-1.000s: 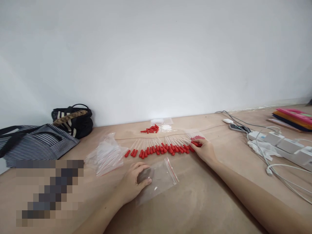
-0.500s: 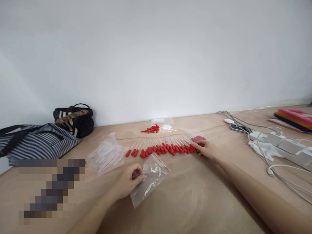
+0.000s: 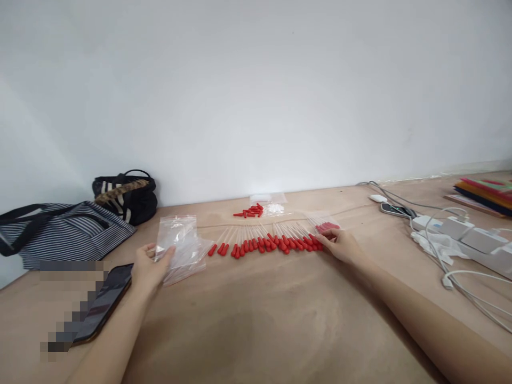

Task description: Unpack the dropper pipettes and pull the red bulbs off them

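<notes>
At table (image 3: 256, 314), L hand (image 3: 147, 271) pinches bag (image 3: 176, 234); half-curled R hand (image 3: 343, 248) prob. touches droppers (image 3: 273, 243).

No text, label, brand, number or sign readable on anything in view.

at right end of red-bulbed dropper row (image 3: 241, 249), right hand (image 3: 338, 245) hides part of it; unclear whether anything pinched. left of row: left hand (image 3: 149, 268), some fingers behind clear plastic bag (image 3: 178, 232); phone (image 3: 107, 303) partly pixelated; striped bag (image 3: 82, 232) cut by left edge. right of row: power strip (image 3: 486, 246), coloured stack (image 3: 490, 194) cut by right edge.
</notes>
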{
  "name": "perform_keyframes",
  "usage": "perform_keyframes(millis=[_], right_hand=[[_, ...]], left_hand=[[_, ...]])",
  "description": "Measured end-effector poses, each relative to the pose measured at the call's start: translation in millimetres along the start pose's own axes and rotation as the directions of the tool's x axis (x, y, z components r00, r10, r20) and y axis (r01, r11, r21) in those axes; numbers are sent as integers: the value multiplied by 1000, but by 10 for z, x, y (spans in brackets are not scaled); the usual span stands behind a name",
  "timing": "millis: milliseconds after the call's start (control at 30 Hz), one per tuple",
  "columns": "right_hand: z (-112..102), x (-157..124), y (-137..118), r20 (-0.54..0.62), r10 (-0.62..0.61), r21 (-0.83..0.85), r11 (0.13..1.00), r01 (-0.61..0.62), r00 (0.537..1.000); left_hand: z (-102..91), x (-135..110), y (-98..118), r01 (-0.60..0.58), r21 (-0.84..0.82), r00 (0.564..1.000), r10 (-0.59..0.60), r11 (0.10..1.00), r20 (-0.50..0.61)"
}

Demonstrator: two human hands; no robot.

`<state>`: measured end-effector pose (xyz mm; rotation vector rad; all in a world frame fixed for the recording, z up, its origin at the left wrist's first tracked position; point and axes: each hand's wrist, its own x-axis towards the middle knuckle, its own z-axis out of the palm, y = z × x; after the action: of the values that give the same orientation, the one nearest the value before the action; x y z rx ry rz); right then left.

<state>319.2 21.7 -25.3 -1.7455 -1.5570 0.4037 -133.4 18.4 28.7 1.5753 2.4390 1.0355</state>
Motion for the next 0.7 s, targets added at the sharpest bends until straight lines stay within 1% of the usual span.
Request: perform_keyframes(millis=[67,100,167,200,233,300,367,433,500,567,633,700], right_hand=[[-23,21,26,-87,-40,-116,993,30,995],[-34,35,47,-134,-62,-175,984,38,989],[-52,68,106,-217,-83,-286,958,17,973],[-59,85,141,-246,-71,-330,944,-14,967],[-63,104,178,-265,-42,-362,930,-58,963],[-69,143,253,-280,57,-396,902,-170,958],[-75,191,322,-274,165,-407,873,-269,948],[-82,245,385,-274,240,-391,857,-336,931],[-89,300,442,-279,285,-339,864,-371,917],[-92,344,490,-278,316,-252,887,-386,907],[-88,369,525,-279,336,-138,913,-383,900],[-78,372,542,-296,328,-40,934,-355,897]], left_hand=[[21,-3,-9,-40,156,998,47,987,-37],[38,-17,2,-83,217,995,94,973,-41],[91,-56,31,-248,317,967,254,916,23],[129,-75,41,-316,342,948,309,885,77],[172,-91,45,-362,357,932,331,861,147],[262,-107,37,-402,370,904,298,837,307],[332,-103,18,-433,361,857,253,826,450],[368,-83,1,-489,335,804,266,805,532],[374,-61,-7,-536,307,769,305,786,562],[365,-47,-10,-560,279,754,341,780,561],[354,-49,-11,-583,252,755,400,773,520],[344,-68,-7,-602,260,774,470,755,425]])
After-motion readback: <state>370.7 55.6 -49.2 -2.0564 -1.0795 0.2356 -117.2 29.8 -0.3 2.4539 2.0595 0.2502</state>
